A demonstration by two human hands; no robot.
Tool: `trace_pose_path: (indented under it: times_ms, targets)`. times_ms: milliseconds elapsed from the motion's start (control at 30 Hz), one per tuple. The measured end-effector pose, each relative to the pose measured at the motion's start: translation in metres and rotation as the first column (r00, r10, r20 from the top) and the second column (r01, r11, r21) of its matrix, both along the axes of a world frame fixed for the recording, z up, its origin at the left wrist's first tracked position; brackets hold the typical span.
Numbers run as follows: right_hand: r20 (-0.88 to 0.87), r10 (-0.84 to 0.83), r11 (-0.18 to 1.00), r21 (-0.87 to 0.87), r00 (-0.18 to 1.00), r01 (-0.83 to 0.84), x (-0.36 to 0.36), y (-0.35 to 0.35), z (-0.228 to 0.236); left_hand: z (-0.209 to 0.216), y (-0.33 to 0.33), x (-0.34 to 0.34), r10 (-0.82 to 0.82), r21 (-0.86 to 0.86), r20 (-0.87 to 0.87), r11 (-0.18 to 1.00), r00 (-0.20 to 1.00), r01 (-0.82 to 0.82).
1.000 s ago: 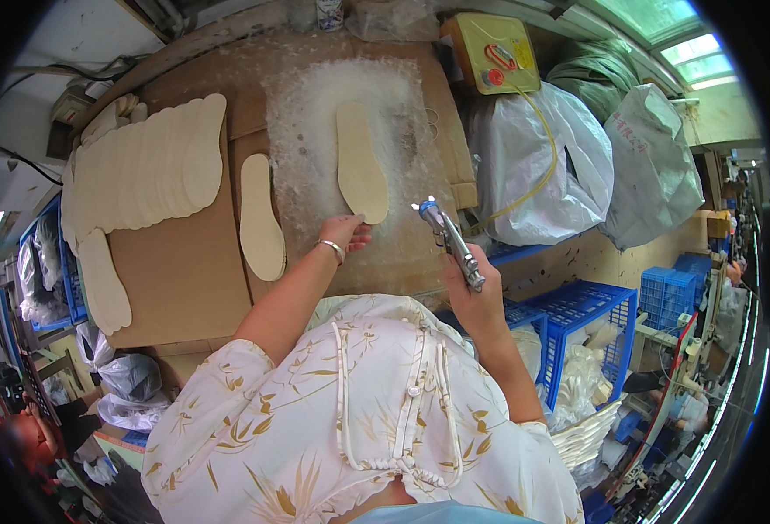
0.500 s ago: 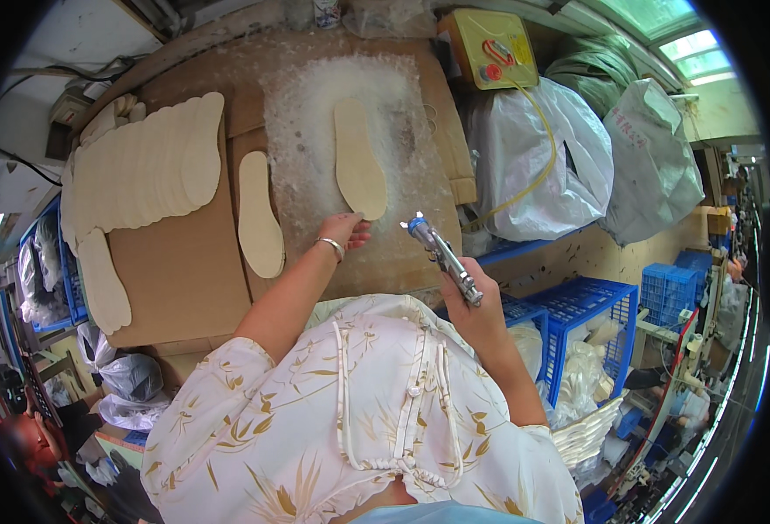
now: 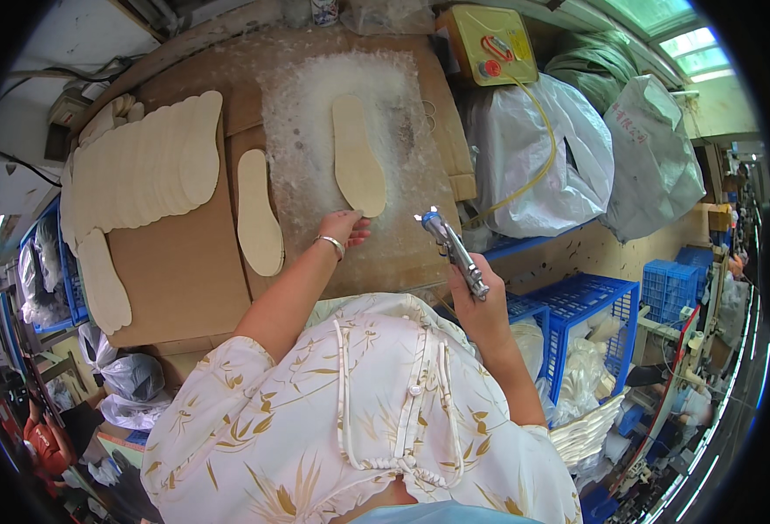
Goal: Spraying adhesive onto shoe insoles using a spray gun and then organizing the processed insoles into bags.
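A cream insole (image 3: 358, 157) lies lengthwise on a whitened, crusted sheet (image 3: 302, 166) spread over the cardboard-topped table. My left hand (image 3: 343, 229) is at the insole's near end, its fingers closed on the edge. Gripped in my right hand (image 3: 481, 307) is a silver spray gun (image 3: 456, 253) with a blue ring near its nozzle. The nozzle is to the right of the insole, apart from it. Left of the sheet lies another insole, or a thin stack of them (image 3: 259, 214). Farther left, a row of overlapping insoles (image 3: 145, 166) fans across the cardboard (image 3: 179, 275).
A yellow metal can (image 3: 490, 44) with a yellowish hose (image 3: 549, 144) stands at the far right, beside white sacks (image 3: 533, 162). Blue crates (image 3: 587, 301) and bundled pale pieces (image 3: 581, 375) are right of me. A person in red (image 3: 48, 450) is at lower left.
My right hand has shifted slightly right with the spray gun, whose nozzle has also moved right. My left hand stays at the insole's end. The person in red has moved.
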State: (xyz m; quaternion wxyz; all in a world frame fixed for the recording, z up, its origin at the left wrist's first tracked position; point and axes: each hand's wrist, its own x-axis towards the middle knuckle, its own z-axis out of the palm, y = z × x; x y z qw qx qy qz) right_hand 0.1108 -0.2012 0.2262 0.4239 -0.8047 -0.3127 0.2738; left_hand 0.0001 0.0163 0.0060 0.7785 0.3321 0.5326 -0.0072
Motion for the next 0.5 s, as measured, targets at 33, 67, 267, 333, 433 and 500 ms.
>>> trace_pose_path:
  times_ms: [33,67,267,333,433,500]
  targets:
    - [0.000,0.000,1.000,0.000,1.000,0.000,-0.001,-0.002,0.000,0.000,0.000,0.000,0.000,0.000,0.000,1.000,1.000,0.000]
    - [0.016,0.037,0.999,0.012,0.999,-0.037,-0.003,-0.005,0.001,0.001,0.000,0.000,-0.005,0.001,0.002,1.000,1.000,0.005]
    - [0.017,0.067,0.998,0.008,0.998,-0.067,-0.006,-0.008,0.002,0.000,0.000,-0.001,-0.010,0.008,0.000,1.000,1.000,0.010]
    - [-0.002,0.011,1.000,-0.008,1.000,-0.011,-0.006,-0.009,0.002,-0.001,0.000,0.000,-0.006,0.008,-0.004,1.000,1.000,0.006]
    - [-0.005,0.039,0.999,0.000,0.999,-0.039,-0.010,-0.013,0.005,0.000,-0.001,-0.001,-0.018,0.009,-0.007,1.000,1.000,0.018]
    - [0.007,0.129,0.991,0.016,0.992,-0.129,-0.013,-0.014,0.005,0.002,-0.001,-0.001,-0.017,0.021,-0.015,1.000,1.000,0.018]
